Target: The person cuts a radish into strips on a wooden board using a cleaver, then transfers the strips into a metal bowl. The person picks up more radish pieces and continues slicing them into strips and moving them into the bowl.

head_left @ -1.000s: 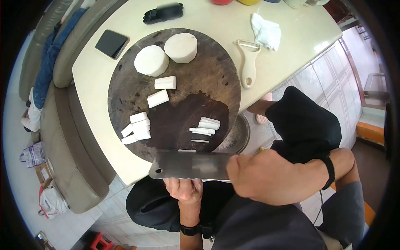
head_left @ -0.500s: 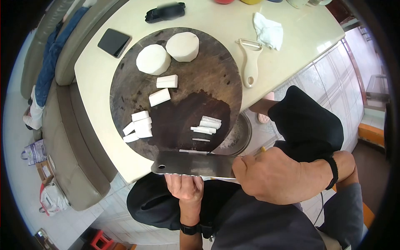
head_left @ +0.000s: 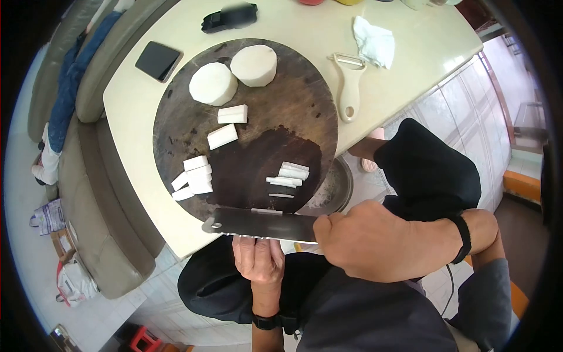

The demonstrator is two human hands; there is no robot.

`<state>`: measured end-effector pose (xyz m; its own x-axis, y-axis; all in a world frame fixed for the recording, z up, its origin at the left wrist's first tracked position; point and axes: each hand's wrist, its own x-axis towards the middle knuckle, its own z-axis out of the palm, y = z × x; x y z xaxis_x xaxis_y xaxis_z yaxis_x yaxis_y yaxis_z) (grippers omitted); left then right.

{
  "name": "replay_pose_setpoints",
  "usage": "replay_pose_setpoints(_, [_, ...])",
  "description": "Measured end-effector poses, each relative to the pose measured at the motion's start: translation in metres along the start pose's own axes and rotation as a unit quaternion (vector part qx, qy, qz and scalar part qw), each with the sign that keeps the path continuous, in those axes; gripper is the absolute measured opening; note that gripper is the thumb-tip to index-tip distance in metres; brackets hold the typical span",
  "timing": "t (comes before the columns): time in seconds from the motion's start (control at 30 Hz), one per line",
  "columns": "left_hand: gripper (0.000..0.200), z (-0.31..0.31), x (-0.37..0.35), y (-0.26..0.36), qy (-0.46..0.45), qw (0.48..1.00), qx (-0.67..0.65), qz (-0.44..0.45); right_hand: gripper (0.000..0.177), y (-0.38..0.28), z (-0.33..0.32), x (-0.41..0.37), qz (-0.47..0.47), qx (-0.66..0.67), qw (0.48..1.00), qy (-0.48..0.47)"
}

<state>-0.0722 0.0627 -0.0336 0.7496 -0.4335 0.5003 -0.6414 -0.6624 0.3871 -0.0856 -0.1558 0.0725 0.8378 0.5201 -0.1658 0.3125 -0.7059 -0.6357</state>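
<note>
My right hand (head_left: 375,242) is closed around the handle of a wide-bladed cleaver (head_left: 264,225), which lies across the near edge of the round wooden board (head_left: 287,111). Against the blade's near side are the bent fingers of my left hand (head_left: 258,258); their tips are hidden behind the blade, and whatever they hold cannot be seen. A thin white strip (head_left: 267,211) shows just beyond the blade. Thin white slices (head_left: 293,171) lie at the board's right, white blocks (head_left: 198,176) at its left, two more blocks (head_left: 223,136) mid-board, and two thick white rounds (head_left: 254,64) at the far side.
On the pale table (head_left: 305,29) are a phone (head_left: 158,61), a black object (head_left: 230,19), a peeler (head_left: 350,88) and a white cloth (head_left: 374,42). A metal basin (head_left: 340,188) stands below the table's edge. A person lies on the sofa (head_left: 111,217) at left.
The cleaver and my right hand have shifted left and slightly toward the board. The thin strip beyond the blade shows more fully. The whole view has moved slightly.
</note>
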Motion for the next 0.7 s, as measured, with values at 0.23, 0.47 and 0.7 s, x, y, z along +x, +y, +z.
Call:
replay_pose_setpoints(0.23, [0.020,0.000,0.005,0.003,0.008,1.000,-0.011,-0.006,0.020,0.003,0.003,-0.006,-0.005,-0.017,0.999,0.028])
replay_pose_setpoints(0.47, [0.017,0.002,0.002,0.003,0.019,1.000,-0.008,-0.004,0.014,0.001,-0.006,-0.003,-0.002,-0.007,1.000,0.004])
replay_pose_setpoints(0.7, [0.019,0.002,0.002,0.000,0.016,1.000,-0.024,0.002,0.015,0.001,-0.007,-0.011,-0.001,0.006,1.000,-0.026])
